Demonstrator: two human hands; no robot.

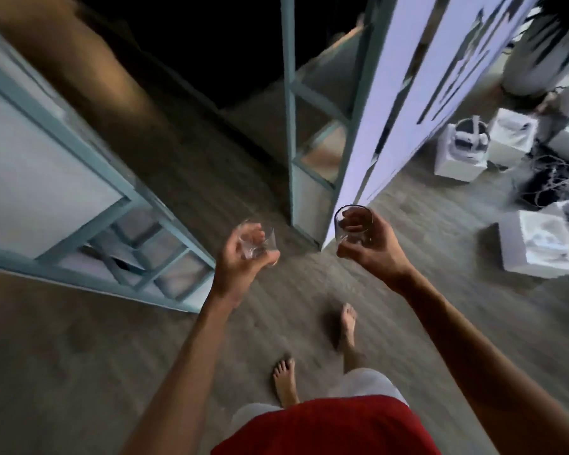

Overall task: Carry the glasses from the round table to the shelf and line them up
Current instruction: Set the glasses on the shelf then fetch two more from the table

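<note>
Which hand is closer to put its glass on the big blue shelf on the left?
Likely the left. The left hand grips the left glass beside the shelf; the right hand, gripping the right glass, is farther over, by the white panel.

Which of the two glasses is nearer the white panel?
The right glass, in the right hand, beside the white panel; the left glass, in the left hand, is farther away.

Left hand (240,257) with glass (255,244) at frame centre; right hand (372,244) with second glass (353,224) just right, slightly higher. Shelf frame (79,152) at left; boxes (536,244) on floor (79,356) at right edge.
</note>
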